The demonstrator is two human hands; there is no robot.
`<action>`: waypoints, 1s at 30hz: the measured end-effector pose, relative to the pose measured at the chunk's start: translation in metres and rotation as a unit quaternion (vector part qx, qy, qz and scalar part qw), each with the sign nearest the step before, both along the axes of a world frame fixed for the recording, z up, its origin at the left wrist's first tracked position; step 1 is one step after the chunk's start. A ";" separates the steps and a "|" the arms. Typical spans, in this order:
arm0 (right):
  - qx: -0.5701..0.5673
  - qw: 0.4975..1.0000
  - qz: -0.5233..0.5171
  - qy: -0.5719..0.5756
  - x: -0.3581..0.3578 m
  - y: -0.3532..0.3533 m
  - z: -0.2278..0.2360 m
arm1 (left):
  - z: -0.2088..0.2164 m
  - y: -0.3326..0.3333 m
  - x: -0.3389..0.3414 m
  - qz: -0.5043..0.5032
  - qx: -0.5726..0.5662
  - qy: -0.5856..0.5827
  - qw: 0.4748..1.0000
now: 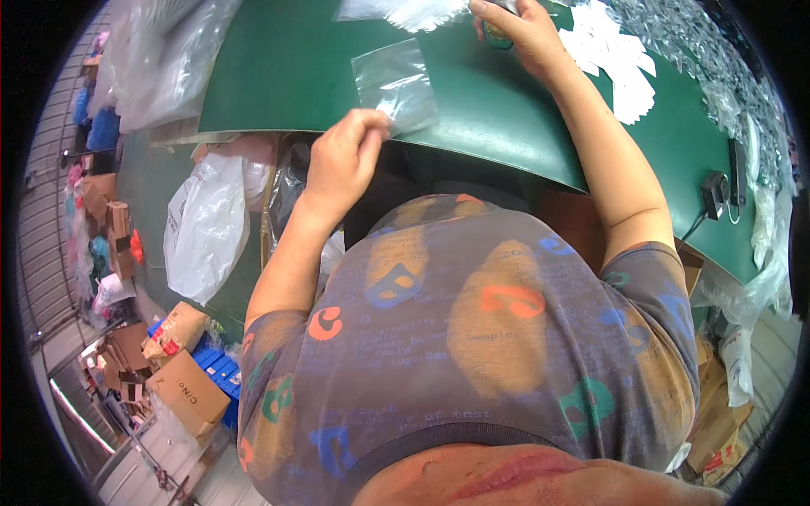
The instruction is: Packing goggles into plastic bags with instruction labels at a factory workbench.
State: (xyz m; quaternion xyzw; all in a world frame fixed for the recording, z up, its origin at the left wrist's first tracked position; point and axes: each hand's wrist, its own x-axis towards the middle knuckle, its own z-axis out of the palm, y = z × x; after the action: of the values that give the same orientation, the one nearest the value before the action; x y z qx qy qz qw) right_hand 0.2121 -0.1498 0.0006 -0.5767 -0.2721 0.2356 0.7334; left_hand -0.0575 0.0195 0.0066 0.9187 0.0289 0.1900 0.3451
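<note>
A small clear plastic bag (395,80) hangs slightly over the near edge of the green table. My left hand (344,160) is closed at the bag's lower left corner, thumb and fingers pinched on it. Farther off and to the right, my right hand (530,38) curls round a small dark green object (496,35). Fingers and the picture's top edge hide part of that object, so its kind cannot be told. A fan of clear bags (422,13) lies at the far edge, left of my right hand. White paper cards (620,63) are spread right of it.
Clear plastic packets (700,51) heap along the table's far right. A black device with a cable (717,192) stands near the right edge. Large plastic bags (164,67) lie at the left; a white sack (207,228) hangs below. Cardboard boxes (190,392) and blue crates (218,371) stand lower left.
</note>
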 end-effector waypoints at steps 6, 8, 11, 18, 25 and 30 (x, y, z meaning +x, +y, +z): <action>-0.055 0.998 0.027 0.015 -0.022 -0.005 0.018 | 0.005 0.020 0.014 0.057 -0.044 -0.018 0.997; -0.061 0.990 0.051 -0.114 -0.016 0.001 -0.005 | 0.001 0.023 0.015 0.075 -0.065 -0.020 0.995; -0.049 0.989 0.110 -0.086 -0.041 0.003 0.010 | 0.001 0.024 0.014 0.125 -0.195 -0.010 0.973; -0.034 0.974 0.210 0.074 -0.089 0.008 0.029 | 0.019 0.014 0.025 0.121 0.012 -0.095 0.988; -0.036 0.985 0.159 0.053 -0.100 0.010 0.023 | 0.027 0.001 0.038 0.008 0.090 -0.200 0.976; -0.027 0.992 0.122 -0.011 -0.102 0.009 0.020 | 0.025 -0.006 0.042 -0.011 0.106 -0.202 0.974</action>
State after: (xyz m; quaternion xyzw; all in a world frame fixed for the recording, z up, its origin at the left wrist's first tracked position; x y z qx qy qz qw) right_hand 0.1103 -0.1408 0.0204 -0.5612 -0.3417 0.3242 0.6806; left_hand -0.0160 0.0135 0.0312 0.8929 -0.0721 0.3698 0.2466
